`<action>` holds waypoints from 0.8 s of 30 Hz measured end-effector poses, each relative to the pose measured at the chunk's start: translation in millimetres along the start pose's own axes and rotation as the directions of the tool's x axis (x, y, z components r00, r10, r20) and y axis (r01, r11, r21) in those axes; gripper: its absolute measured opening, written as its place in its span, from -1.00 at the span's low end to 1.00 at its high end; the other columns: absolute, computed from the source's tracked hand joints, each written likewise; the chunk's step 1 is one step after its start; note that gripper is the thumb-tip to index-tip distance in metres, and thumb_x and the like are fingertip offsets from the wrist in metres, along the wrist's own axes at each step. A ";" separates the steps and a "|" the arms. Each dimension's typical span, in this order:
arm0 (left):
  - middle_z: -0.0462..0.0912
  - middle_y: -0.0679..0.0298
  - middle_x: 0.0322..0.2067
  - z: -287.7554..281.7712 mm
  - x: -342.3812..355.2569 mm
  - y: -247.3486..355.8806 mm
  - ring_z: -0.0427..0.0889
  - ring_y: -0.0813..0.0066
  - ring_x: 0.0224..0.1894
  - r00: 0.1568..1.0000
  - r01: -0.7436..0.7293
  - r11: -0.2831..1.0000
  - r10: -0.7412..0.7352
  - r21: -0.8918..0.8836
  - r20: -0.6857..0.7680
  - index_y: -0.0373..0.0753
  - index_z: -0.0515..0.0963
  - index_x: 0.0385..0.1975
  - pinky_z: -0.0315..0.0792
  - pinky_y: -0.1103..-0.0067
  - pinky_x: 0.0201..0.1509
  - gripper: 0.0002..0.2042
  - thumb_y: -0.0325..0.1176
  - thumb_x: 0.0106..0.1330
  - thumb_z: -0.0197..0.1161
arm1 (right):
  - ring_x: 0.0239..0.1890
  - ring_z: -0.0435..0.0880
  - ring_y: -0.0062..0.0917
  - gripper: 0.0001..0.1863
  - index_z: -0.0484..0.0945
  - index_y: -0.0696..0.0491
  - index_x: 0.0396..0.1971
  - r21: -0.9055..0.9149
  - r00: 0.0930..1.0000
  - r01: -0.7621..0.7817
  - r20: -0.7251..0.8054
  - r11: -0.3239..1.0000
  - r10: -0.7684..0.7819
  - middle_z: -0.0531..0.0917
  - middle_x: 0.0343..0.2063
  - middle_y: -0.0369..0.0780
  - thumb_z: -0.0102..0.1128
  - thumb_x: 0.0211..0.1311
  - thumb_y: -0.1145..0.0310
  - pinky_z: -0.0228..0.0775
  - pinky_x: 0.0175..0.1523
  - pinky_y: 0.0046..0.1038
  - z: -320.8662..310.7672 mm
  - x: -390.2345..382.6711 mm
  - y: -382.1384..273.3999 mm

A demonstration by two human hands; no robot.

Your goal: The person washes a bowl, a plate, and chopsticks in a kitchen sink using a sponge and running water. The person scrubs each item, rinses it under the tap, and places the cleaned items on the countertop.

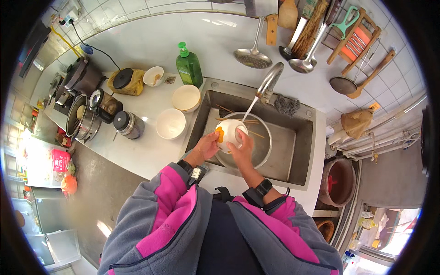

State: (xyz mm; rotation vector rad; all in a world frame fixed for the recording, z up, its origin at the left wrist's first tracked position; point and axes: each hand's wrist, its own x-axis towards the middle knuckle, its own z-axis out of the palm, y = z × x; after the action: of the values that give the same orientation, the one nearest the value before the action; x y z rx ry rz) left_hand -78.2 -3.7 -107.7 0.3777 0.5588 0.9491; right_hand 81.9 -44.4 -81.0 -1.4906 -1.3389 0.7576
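Over the sink [300, 151], my two hands grip a white bowl [227, 136] with an orange flower pattern on its outside. The bowl is tilted, its base ring turned up toward the right. My left hand [207, 145] is closed on its left side, while my right hand [243, 149] holds its right side near the base. Water runs from the curved tap [274, 73] and falls right behind the bowl. Below sits a round metal basin [270, 145], partly hidden by the bowl and my hands. Several chopsticks [251, 121] lie in and across it.
Left of the sink stand two white bowls [171, 123] [186, 98] and a green pump bottle [189, 68]. Farther left are a jar [128, 124] and a steel pot [85, 121]. A scrubber [287, 106] rests behind the sink; ladles [302, 65] hang above it.
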 end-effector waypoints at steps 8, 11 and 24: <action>0.62 0.16 -0.35 35.2 -10.2 74.6 0.59 0.35 -0.31 0.934 -0.138 0.376 0.358 0.916 -0.006 -0.27 0.49 -0.16 0.42 0.52 -0.23 -0.81 -0.36 0.32 0.05 | 0.03 0.39 -0.56 -0.50 0.21 -0.04 0.19 0.724 0.906 -0.420 0.367 0.547 0.211 0.40 -0.02 -0.29 0.06 0.26 0.28 0.27 0.06 -0.47 48.8 23.3 -40.0; 0.56 -0.03 -0.55 40.9 -10.3 99.8 0.57 0.00 -0.43 0.867 -0.093 -0.264 0.453 0.960 0.209 -0.22 0.48 -0.32 0.42 0.30 -0.40 -0.88 -0.34 0.24 0.08 | 0.00 0.42 -0.66 -0.59 0.24 -0.01 0.15 0.787 0.899 -0.432 0.417 0.440 0.136 0.44 -0.01 -0.35 -0.01 0.34 0.29 0.31 0.02 -0.49 79.0 44.6 -54.7; 0.62 0.15 -0.51 -17.7 31.1 158.5 0.63 0.13 -0.41 0.889 0.040 -0.619 0.380 0.785 0.254 -0.18 0.46 -0.43 0.45 0.29 -0.34 -0.92 -0.37 0.11 0.11 | -0.06 0.49 -0.65 -0.72 0.39 0.09 0.01 0.725 0.846 -0.531 0.478 0.438 0.235 0.52 -0.11 -0.34 -0.05 0.34 0.37 0.36 0.01 -0.54 174.2 106.9 -34.7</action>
State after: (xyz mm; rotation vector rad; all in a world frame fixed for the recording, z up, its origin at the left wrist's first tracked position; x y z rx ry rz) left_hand -178.3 108.4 -45.9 2.4245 1.7055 0.4426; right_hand -66.7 99.6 -93.8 -0.8532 -0.5791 1.7290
